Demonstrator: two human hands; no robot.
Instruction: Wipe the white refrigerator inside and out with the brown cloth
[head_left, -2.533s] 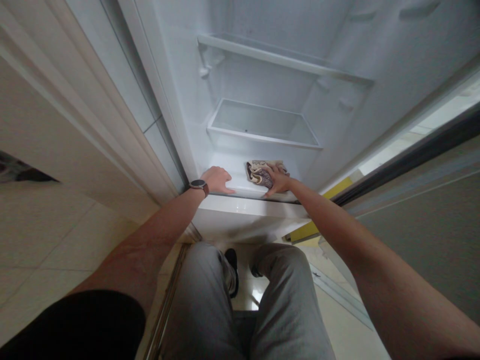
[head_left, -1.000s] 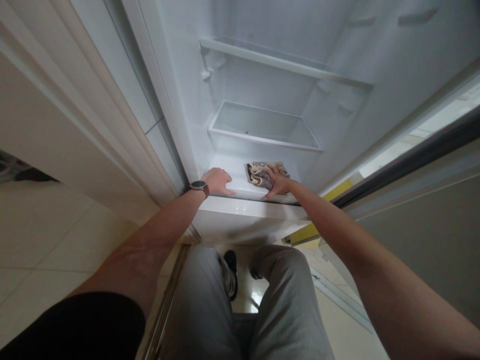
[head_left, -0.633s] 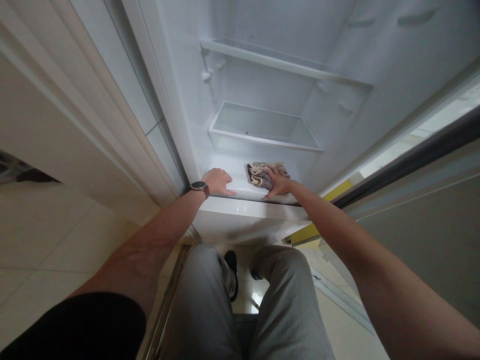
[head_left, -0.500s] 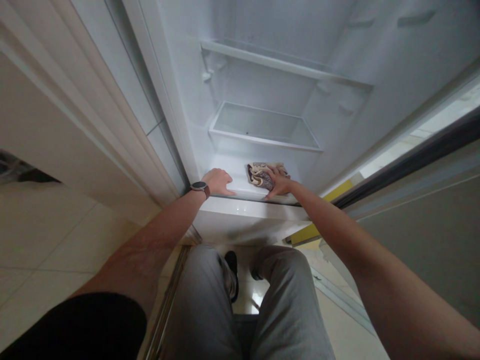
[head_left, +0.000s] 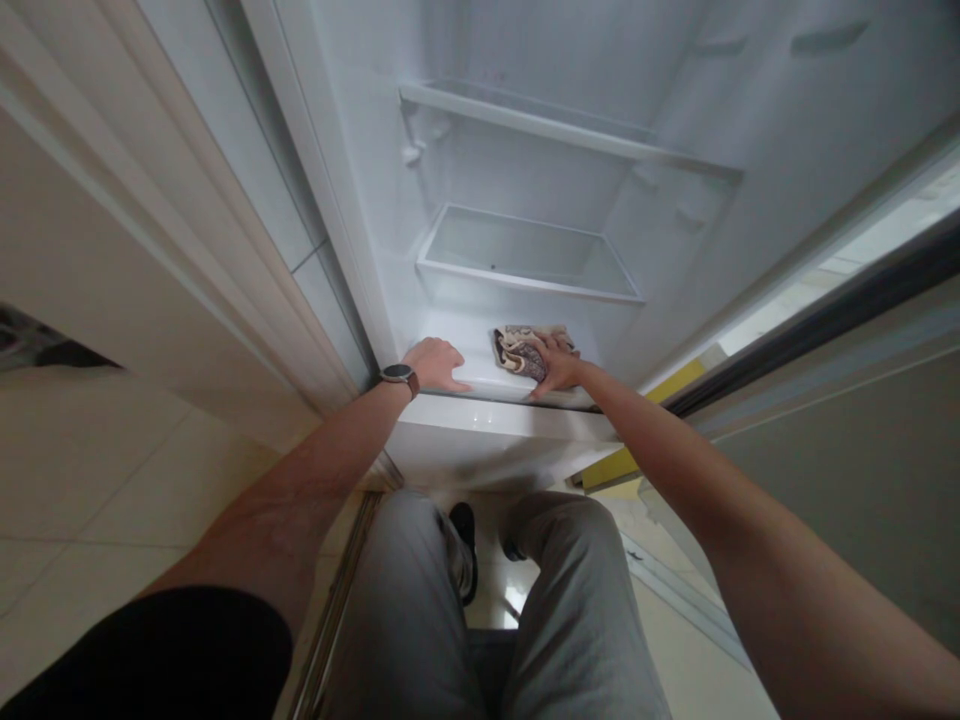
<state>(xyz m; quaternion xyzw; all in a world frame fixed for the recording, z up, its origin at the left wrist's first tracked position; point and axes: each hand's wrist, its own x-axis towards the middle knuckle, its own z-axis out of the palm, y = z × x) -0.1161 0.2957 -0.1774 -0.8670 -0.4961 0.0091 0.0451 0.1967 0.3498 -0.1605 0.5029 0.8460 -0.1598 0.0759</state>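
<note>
On the fridge base point(head_left: 466, 328), just toward 3 o'clock of view centre, lay the cloth point(head_left: 514, 346), bunched, cream and brown patterned. Right hand point(head_left: 556, 364) was on its 4 o'clock side, fingers spread over the fabric, thumb apart and pointing to 8 o'clock near the front lip point(head_left: 495, 413). Couldn't tell whether those fingers gripped the cloth or only pressed it.

Left hand point(head_left: 435, 363) sat at 9 o'clock of the cloth, well apart from it, near the base's front corner. It held nothing visible; thumb stuck out toward 4 o'clock, hand open, other fingertips partly hidden. Watch point(head_left: 397, 372) on that wrist, brown strap. Black sleeve point(head_left: 165, 650) at 8 o'clock.

Lower shelf point(head_left: 529, 281), glass with white rim, was above the cloth toward 12 o'clock; upper shelf point(head_left: 540, 124) farther that way. Door point(head_left: 847, 480) stood open around 4 o'clock, dark seal point(head_left: 825, 318) along its edge, yellow panel point(head_left: 682, 379) between seal and fridge. Grey trousers point(head_left: 574, 600) and a black shoe point(head_left: 465, 552) at 6 o'clock, tiled floor point(head_left: 97, 480) at 8.
</note>
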